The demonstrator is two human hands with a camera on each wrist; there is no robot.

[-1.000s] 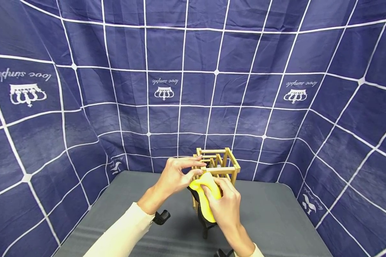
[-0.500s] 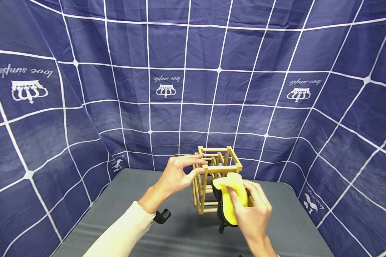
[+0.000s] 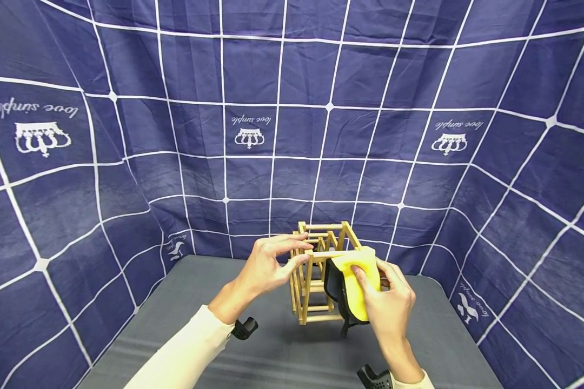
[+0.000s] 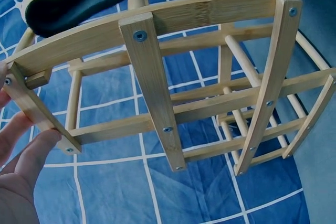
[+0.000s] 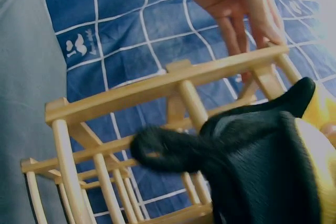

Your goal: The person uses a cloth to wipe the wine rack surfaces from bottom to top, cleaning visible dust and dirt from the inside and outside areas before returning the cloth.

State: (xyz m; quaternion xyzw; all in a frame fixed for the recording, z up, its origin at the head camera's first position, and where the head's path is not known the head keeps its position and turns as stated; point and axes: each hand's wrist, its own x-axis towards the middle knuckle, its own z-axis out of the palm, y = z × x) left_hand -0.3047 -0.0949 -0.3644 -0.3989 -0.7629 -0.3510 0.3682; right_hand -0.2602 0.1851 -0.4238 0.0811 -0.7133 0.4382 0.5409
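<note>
A slatted wooden rack (image 3: 305,292) stands in the middle of the head view. My left hand (image 3: 267,265) pinches its near top left corner; the left wrist view has thumb and fingers (image 4: 39,156) on either side of the slat's end. At the rack's right side, my right hand (image 3: 394,308) grips a soft yellow cloth (image 3: 357,292) with a black backing, thumb on the yellow face. The cloth lies against the top bar's right end. A black loop (image 5: 163,150) hangs off the backing in the right wrist view. The right fingertips are partly hidden behind the cloth.
The rack stands on a grey surface (image 3: 185,302). Blue fabric with white grid lines (image 3: 302,135) rises behind and on both sides. Black wrist mounts (image 3: 245,328) are worn at both wrists.
My right hand has carried the cloth from the rack's left corner rightward along the front, then slightly up to the top bar's right end. The left hand has kept its hold on the corner.
</note>
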